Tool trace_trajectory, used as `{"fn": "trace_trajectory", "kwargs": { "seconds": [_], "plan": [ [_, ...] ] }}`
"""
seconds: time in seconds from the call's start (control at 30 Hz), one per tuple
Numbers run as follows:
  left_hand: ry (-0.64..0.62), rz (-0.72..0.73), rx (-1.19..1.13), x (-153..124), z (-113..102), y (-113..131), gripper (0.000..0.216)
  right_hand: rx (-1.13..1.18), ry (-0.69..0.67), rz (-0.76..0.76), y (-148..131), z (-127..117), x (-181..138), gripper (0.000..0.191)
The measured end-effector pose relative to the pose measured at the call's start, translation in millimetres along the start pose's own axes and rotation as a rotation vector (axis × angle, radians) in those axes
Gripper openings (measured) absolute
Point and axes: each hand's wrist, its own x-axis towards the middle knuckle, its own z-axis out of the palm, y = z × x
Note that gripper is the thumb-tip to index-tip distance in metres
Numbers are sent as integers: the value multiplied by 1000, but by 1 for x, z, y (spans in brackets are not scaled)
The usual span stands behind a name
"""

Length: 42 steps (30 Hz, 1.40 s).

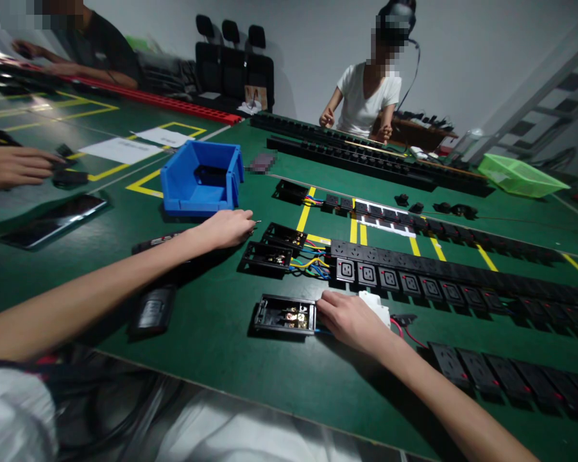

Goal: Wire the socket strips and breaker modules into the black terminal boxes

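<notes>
My left hand [231, 229] is closed just in front of the blue bin, with a small thin metal tip poking out past the fingers; what it belongs to is unclear. Under my left forearm lies a black cordless screwdriver [153, 310], partly covered by the arm. My right hand [349, 316] is closed at the right end of an open black terminal housing [285, 314], which has brass contacts inside. A blue wire shows below the fingers. Just beyond that hand lie a white block [375, 308] and red wires, joined toward a row of black sockets [476, 372].
Two wired housings [268, 256] and long socket strips [389, 276] lie beyond my right hand. The blue bin [199, 205] holds a black part. A phone [58, 218] and another person's hand [17, 168] are at left. A green basket [519, 174] sits far right; people work across the table.
</notes>
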Motion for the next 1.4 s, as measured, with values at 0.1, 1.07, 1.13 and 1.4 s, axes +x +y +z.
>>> {"fn": "trace_trajectory", "kwargs": {
  "seconds": [0.1, 1.07, 1.13, 1.4],
  "plan": [
    [-3, 16, -17, -1, 1, 0, 24, -3, -13, -1, 0, 0, 0, 11],
    [297, 137, -787, -17, -52, 43, 33, -5, -16, 14, 1, 0, 0, 14],
    [224, 137, -910, -22, -57, 65, 33, -3, -12, 11, 1, 1, -1, 14],
    [183, 278, -965, -42, -62, 121, 14, 21, -2, 2, 1, 0, -1, 16]
  ]
}}
